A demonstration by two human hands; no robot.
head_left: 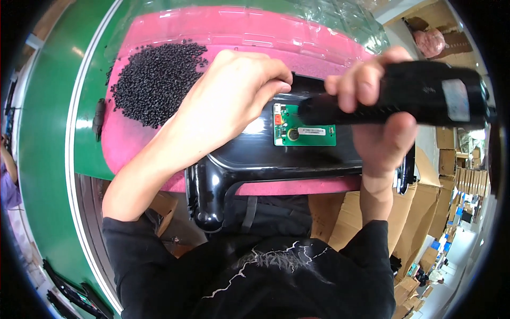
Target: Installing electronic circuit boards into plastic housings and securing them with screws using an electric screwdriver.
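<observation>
My right hand [380,101] is wrapped round a black electric screwdriver [425,93], held almost level. Its front end reaches over a green circuit board [313,139] with a white label, hiding the board's upper right part. The board lies on a large glossy black plastic housing [255,159]. To the left of the screwdriver's front end, my left hand [239,85] is closed in a pinch above the housing's far edge. Whatever lies between its fingertips is too small or hidden to name.
A heap of small black screw-like pieces [156,82] covers the left of the pink mat [125,143]. A clear plastic tray [255,32] lies along its far side. Beside the mat, a short black tool [99,119] rests on the green table [87,165]. Cardboard [350,212] stands at the right.
</observation>
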